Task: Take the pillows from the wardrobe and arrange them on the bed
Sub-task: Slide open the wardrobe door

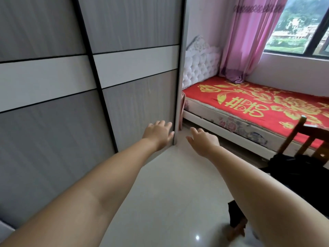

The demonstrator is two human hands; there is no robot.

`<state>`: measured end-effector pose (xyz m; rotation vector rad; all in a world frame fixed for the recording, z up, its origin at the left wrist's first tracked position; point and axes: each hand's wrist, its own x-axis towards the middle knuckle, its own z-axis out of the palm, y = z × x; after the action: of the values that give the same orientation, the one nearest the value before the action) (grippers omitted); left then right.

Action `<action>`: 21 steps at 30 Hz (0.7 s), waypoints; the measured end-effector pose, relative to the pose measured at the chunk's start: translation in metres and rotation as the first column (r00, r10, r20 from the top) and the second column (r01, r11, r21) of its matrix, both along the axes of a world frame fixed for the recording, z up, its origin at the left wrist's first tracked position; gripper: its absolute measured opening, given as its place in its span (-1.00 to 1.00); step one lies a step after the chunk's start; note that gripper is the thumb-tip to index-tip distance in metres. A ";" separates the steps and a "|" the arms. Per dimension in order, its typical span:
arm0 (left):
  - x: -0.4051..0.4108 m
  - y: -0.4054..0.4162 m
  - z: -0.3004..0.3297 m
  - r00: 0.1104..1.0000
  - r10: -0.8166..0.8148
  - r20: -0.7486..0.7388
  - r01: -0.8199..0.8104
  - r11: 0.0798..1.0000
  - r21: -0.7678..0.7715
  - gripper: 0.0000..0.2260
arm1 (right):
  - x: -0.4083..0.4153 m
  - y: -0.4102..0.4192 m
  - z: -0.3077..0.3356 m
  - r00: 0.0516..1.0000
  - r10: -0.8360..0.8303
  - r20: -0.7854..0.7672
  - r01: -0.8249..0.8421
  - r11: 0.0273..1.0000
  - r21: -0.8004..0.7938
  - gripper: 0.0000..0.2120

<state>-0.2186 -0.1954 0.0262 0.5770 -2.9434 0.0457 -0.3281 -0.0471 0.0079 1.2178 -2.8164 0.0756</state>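
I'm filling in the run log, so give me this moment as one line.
stage: opening wardrobe | left hand: open, at wardrobe door edge | right hand: open, free | bed: no pillows

A home bedroom: bed (249, 107), sliding-door wardrobe (89, 68), pink curtain (249, 38).

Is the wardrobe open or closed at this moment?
Closed. The sliding doors of the wardrobe cover its whole front up to the side frame; no interior or pillows show. The left hand reaches the door edge.
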 end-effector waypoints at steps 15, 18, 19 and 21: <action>-0.245 -0.218 0.004 0.998 0.070 -0.009 -0.070 0.996 -0.053 -0.59 | -0.267 -0.222 0.004 0.999 0.049 0.019 -0.049 0.998 0.046 -0.60; -0.299 -0.273 0.004 0.999 0.035 -0.011 -0.035 0.994 -0.101 -0.59 | -0.308 -0.280 0.003 0.992 0.111 -0.061 -0.106 0.991 0.083 -0.69; -0.318 -0.290 0.005 1.000 0.020 -0.009 -0.021 0.993 -0.118 -0.59 | -0.321 -0.297 0.005 0.988 0.127 -0.087 -0.118 0.989 0.093 -0.71; -0.358 -0.325 0.012 1.000 -0.017 0.019 0.019 0.992 -0.121 -0.60 | -0.351 -0.329 0.011 0.990 0.118 -0.072 -0.111 0.989 0.098 -0.69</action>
<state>-0.5765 -0.5203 0.0381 0.5353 -2.9372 0.2278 -0.6792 -0.3762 0.0187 1.3705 -2.7097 -0.0967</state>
